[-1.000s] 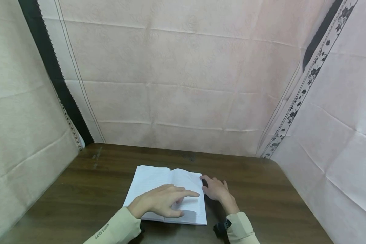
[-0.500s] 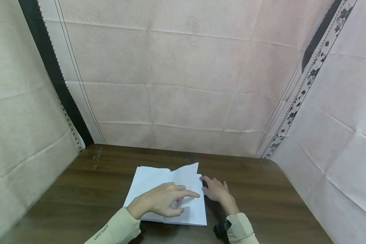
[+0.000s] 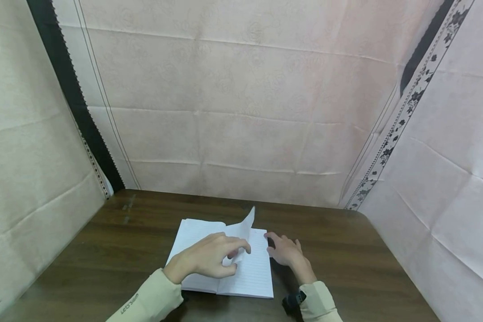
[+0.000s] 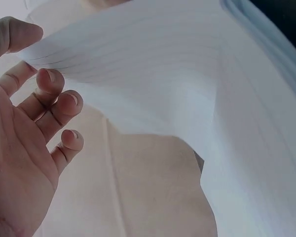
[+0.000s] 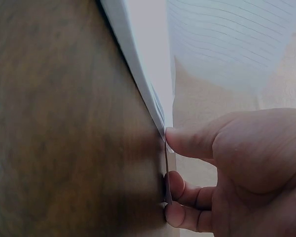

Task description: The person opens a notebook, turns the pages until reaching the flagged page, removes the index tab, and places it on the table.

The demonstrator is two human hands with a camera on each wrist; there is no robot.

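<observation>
An open notebook (image 3: 257,273) with ruled white pages lies on the wooden table. My left hand (image 3: 209,257) is over its middle and pinches a page (image 3: 246,226) between thumb and fingers. That page (image 4: 153,64) stands up from the right half and bends in a curve; in the left wrist view the other fingers curl loosely below its edge. At the notebook's right edge, my right hand (image 3: 285,249) rests with thumb and fingertips set apart. In the right wrist view, the thumb (image 5: 187,141) touches the notebook's edge (image 5: 143,81), and the fingertips (image 5: 175,183) sit farther along it.
The brown wooden table (image 3: 338,259) extends around the notebook on all sides. Pale cloth hangings (image 3: 241,112) enclose it at the back, left and right. A dark wrist device (image 3: 293,300) is strapped by the right sleeve.
The page has lifted off the right half and swung upward toward the left. My left hand has moved slightly left with it, its index finger now bent. My right hand has stayed put.
</observation>
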